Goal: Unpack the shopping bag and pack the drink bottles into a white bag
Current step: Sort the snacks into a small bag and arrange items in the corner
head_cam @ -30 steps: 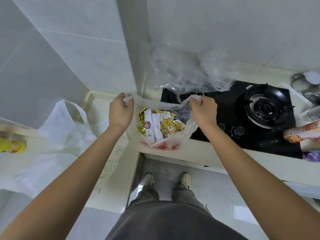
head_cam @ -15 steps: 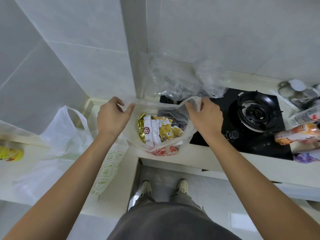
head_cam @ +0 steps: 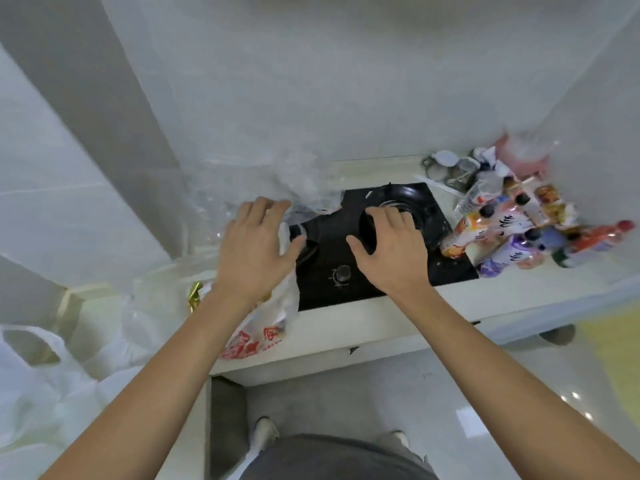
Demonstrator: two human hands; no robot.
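The shopping bag (head_cam: 263, 327), thin white plastic with red print, lies slumped on the counter edge beside the hob, a gold snack packet (head_cam: 194, 295) poking out at its left. My left hand (head_cam: 254, 249) hovers above it, fingers spread, holding nothing. My right hand (head_cam: 389, 251) is open too, palm down over the black hob. Several drink bottles (head_cam: 502, 233) with orange, purple and red labels lie in a heap on the counter at the right. A large white bag (head_cam: 45, 386) sits crumpled at the lower left.
The black gas hob (head_cam: 329, 258) with its burner (head_cam: 420, 211) and knob (head_cam: 343, 273) fills the counter middle. Crumpled clear plastic (head_cam: 277, 181) lies behind it against the tiled wall. Small metal items (head_cam: 450, 169) sit at the back right. My feet stand on the floor below.
Both hands have let go of the shopping bag's handles and opened above the hob. The bag has dropped shut onto the counter. My view has swung right, bringing the bottles into sight.
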